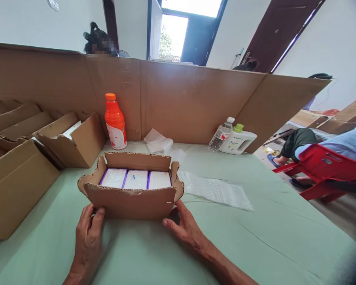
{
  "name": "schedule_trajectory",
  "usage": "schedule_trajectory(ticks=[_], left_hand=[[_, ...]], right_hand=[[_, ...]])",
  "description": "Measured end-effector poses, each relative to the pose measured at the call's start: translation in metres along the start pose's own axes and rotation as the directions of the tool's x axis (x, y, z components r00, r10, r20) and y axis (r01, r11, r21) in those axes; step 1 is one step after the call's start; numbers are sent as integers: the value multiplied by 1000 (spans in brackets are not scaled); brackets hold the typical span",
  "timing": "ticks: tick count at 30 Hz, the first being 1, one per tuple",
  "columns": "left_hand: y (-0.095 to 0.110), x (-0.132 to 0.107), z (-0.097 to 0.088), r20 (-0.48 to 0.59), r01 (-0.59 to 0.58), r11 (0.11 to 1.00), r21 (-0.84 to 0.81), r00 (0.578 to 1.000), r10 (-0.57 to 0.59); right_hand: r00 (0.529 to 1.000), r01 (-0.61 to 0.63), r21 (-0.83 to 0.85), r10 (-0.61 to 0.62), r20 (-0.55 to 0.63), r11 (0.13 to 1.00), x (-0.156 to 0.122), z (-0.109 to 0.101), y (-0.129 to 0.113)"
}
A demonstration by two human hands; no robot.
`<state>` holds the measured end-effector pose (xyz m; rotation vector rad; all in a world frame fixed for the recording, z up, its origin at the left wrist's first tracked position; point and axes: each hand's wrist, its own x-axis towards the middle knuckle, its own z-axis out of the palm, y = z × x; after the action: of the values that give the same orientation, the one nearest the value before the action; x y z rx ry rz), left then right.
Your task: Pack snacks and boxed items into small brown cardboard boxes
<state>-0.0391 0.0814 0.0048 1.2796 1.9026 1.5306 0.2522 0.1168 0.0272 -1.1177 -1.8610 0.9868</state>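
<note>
Two hands at the lower corners of an open carton (130, 204), its three packs (135, 180) in a snug row.
The left hand (87, 233) sits at the near left corner, thumb and fingers narrowly apart – whether they press, I cannot tell; the right hand (190, 229) spreads thumb from fingers around the near right corner. Placed so, they probably steady the carton from both ends, on the table (148, 253) just beyond them. The packs stand side by side, likely so that each braces the next. Bubble wrap (216, 190) lies flat beyond the right hand; farther off, an orange bottle (115, 122) stands ahead of the left – perhaps kept back to leave working room – before a cardboard screen (195, 99).
</note>
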Motion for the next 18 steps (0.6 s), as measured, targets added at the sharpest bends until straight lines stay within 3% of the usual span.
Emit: schedule_trajectory(ticks=[7,13,18], left_hand=[[4,-2,9,90,29,999,34,995,-32],[15,-3,12,36,198,976,93,979,-202],[29,4,13,232,267,964,-5,938,-259]], right_hand=[[987,-114,-15,112,-117,993,-3,1,5],[979,-105,-50,94,-181,993,2,-1,11],[975,-133,-54,120,-188,990,8,-6,7]])
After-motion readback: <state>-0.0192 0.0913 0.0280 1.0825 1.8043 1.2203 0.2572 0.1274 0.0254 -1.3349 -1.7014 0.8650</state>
